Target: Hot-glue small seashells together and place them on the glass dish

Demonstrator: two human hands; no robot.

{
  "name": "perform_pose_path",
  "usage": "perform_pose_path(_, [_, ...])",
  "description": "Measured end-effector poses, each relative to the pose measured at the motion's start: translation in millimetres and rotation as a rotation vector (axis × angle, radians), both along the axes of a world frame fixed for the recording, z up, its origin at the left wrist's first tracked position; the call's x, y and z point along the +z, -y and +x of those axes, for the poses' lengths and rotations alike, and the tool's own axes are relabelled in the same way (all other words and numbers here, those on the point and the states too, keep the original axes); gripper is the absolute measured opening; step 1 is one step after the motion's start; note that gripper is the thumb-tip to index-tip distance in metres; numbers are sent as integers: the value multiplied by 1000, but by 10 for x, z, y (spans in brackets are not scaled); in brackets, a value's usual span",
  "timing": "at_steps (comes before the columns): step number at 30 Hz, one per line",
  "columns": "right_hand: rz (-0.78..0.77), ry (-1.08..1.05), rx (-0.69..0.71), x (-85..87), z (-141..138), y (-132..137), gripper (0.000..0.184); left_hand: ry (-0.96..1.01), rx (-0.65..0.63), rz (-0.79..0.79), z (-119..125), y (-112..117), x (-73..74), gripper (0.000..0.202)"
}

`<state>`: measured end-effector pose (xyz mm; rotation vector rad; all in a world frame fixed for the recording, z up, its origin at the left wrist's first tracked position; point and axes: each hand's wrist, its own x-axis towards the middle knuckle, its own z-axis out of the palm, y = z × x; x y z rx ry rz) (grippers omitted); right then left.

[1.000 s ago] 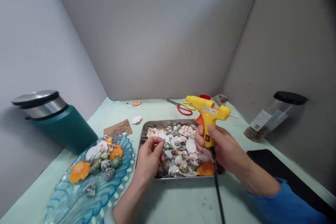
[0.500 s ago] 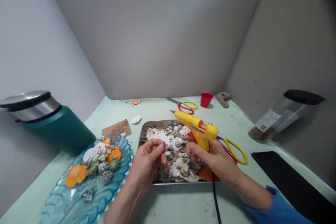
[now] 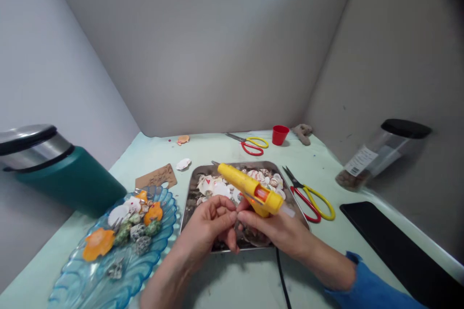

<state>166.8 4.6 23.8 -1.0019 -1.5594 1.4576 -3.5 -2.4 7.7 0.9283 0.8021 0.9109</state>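
Observation:
My right hand (image 3: 271, 227) is closed around a yellow hot glue gun (image 3: 246, 186), its nozzle pointing up and to the left. The thumb and forefinger of that hand meet the fingertips of my left hand (image 3: 213, 222), which is closed in a pinch. Whatever sits between the fingertips is too small and covered to name. Both hands are over a metal tray (image 3: 185, 207) full of mixed seashells (image 3: 217, 187), partly hidden by them. A black cord (image 3: 282, 275) runs down from the gun.
Left stand a blue scalloped dish (image 3: 145, 265) with shells, a teal bottle (image 3: 83, 178) and brown cardboard (image 3: 155, 177). Two pairs of scissors (image 3: 311, 198) (image 3: 253, 145) and a red cup (image 3: 280, 135) lie beyond. Right are a black mat (image 3: 391, 246) and a clear jar (image 3: 380, 154).
My right hand has moved left and down with the glue gun, and its fingertips now meet those of my left hand. The small dark piece in my left fingertips is now mostly hidden.

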Motion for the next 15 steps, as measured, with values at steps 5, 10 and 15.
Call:
perform_pose_path(5, [-137,-113,-169,-22,-2,-35,20,-80,30,52,33,19,63,26])
perform_pose_path(10, [-130,-129,-169,-70,-9,-49,19,-163,159,59,97,12,107,30])
perform_pose_path(15, [-117,-140,-164,-82,-14,-54,17,-302,272,105,123,4,99,21])
